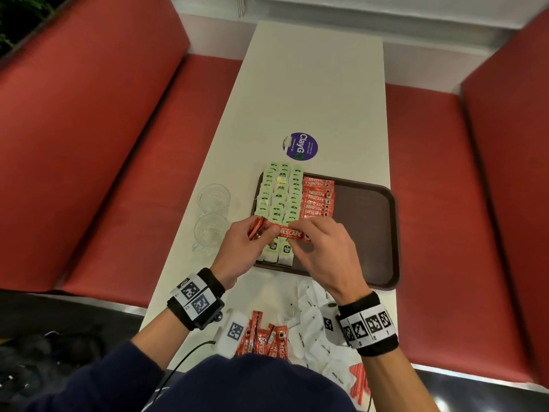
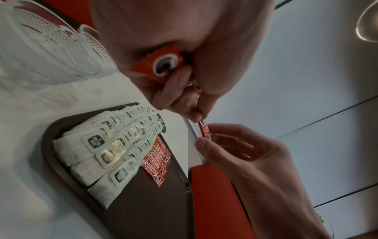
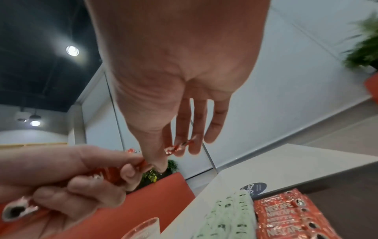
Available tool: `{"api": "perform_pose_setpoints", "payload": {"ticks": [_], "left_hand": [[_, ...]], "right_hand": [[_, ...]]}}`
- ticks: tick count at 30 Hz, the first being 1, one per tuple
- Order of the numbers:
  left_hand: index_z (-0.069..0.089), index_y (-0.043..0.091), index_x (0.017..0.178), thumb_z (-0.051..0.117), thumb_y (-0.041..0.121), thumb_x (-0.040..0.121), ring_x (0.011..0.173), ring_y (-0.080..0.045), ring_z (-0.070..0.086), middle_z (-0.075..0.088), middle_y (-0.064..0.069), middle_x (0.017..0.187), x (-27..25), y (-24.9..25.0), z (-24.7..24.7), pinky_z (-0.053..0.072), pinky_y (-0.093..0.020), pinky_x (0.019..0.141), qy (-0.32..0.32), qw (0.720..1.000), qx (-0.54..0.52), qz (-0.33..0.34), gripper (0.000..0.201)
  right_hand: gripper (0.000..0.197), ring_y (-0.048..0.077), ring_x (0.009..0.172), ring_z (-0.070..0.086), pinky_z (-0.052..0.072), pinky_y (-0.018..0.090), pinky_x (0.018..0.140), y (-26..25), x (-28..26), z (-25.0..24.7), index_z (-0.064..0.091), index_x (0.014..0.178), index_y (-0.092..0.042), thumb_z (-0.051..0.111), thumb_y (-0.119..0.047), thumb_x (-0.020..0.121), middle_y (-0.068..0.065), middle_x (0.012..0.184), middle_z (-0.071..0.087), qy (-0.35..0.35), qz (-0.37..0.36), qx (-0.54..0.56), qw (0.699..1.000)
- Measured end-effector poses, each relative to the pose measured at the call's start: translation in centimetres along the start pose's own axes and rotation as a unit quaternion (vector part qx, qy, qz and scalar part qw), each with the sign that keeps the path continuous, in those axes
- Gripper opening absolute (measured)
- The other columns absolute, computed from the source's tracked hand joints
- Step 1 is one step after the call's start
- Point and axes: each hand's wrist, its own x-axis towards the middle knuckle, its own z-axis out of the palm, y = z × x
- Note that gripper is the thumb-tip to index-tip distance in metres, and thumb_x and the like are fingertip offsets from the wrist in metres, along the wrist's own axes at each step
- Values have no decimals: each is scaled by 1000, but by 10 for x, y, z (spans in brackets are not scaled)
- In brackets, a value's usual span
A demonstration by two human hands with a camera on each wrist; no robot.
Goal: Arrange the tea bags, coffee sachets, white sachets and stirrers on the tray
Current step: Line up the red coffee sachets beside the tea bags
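**Fingers of both hands on one coffee sachet above the tray**

Fingers of the left hand point(image 1: 246, 248) curl round a small bundle of red coffee sachets point(image 1: 257, 230); how many, the palm hides. Thumb and forefinger of the right hand point(image 1: 323, 251) pinch one end of a single coffee sachet point(image 1: 292, 234), whose other end lies under the left thumb. Remaining right fingers hang loosely extended in the right wrist view.

Held sachet sits above the near left part of the brown tray point(image 1: 368, 233). On the tray: three columns of green-tagged tea bags point(image 1: 279, 200) at left, near ends partly covered by the hands; a column of laid coffee sachets point(image 1: 318, 197) just right of them.

On the white table point(image 1: 312, 84), near edge: loose coffee sachets point(image 1: 264, 337), cut off by the dark sleeve; white sachets point(image 1: 312, 322), print illegible; red stirrers point(image 1: 359, 382), partly cropped. Two clear glasses point(image 1: 212, 212) stand left of the tray, faint against the table.
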Motion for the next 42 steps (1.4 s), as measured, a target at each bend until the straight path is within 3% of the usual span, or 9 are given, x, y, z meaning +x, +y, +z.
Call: {"api": "perform_pose_setpoints", "payload": {"ticks": [4, 8, 11, 14, 25, 34, 37, 39, 42], "left_hand": [[74, 22, 100, 72, 42, 103, 71, -7, 62, 69, 12, 76, 2, -1, 4, 48, -26, 67, -3, 1000, 17, -11, 20], [60, 3, 105, 65, 44, 107, 63, -15, 42, 47, 9, 70, 3, -3, 7, 41, -29, 59, 15, 998, -26, -51, 42], [52, -4, 110, 59, 40, 111, 57, -11, 34, 38, 5, 72, 2, -1, 8, 35, -20, 50, 2, 995, -64, -76, 45], [52, 8, 107, 58, 38, 112, 59, -12, 28, 35, 7, 71, 0, 1, 8, 30, -20, 48, -15, 990, -98, -99, 30], [55, 16, 111, 59, 35, 111, 58, -9, 38, 39, 11, 69, -5, 4, 3, 29, -21, 48, -22, 983, -140, -118, 20], [59, 1, 134, 42, -1, 107, 66, -19, 47, 55, -8, 77, -3, 9, 7, 37, -25, 50, -29, 960, -246, -126, 32], [58, 2, 138, 42, 1, 113, 70, -21, 56, 61, -10, 82, -3, 13, 8, 45, -29, 59, -20, 956, -275, -98, 30], [57, 1, 140, 41, 2, 114, 73, -23, 59, 61, -11, 85, -2, 16, 8, 48, -31, 64, -7, 951, -300, -80, 30], [56, 1, 141, 42, 6, 115, 84, -25, 63, 64, -12, 93, 1, 19, 9, 54, -36, 77, 3, 948, -316, -50, 29]], "right_hand": [[26, 15, 106, 62, 51, 35, 86, 18, 0, 0, 77, 118, -28, 82, -38, 95, -8, 115, 70, -2, 13, 3, 1000], [27, 18, 106, 62, 55, 41, 88, 67, 12, 6, 77, 119, -27, 81, -37, 94, -5, 114, 69, -33, 99, -12, 994], [28, 22, 109, 63, 56, 44, 92, 100, 25, 17, 75, 121, -28, 80, -37, 95, -2, 117, 69, -88, 138, -58, 985], [30, 25, 110, 64, 54, 44, 94, 112, 35, 32, 75, 123, -28, 79, -39, 96, 0, 120, 70, -133, 122, -109, 977], [35, 25, 112, 63, 53, 46, 97, 116, 54, 66, 74, 118, -29, 86, -46, 90, -2, 123, 70, -166, 112, -117, 973], [37, 25, 112, 61, 52, 46, 95, 112, 50, 62, 73, 121, -29, 82, -49, 92, -3, 123, 71, -121, 118, -110, 979], [27, 22, 109, 62, 53, 43, 91, 92, 49, 49, 73, 120, -29, 73, -46, 99, -5, 119, 72, -67, 129, -61, 988], [12, 12, 96, 66, 57, 38, 82, 64, 46, 34, 72, 106, -31, 71, -42, 102, -13, 104, 73, -23, 143, 50, 988], [17, 8, 79, 69, 57, 25, 71, 10, 35, 9, 66, 93, -26, 71, -39, 105, -11, 84, 74, -4, 160, 230, 960]]}}
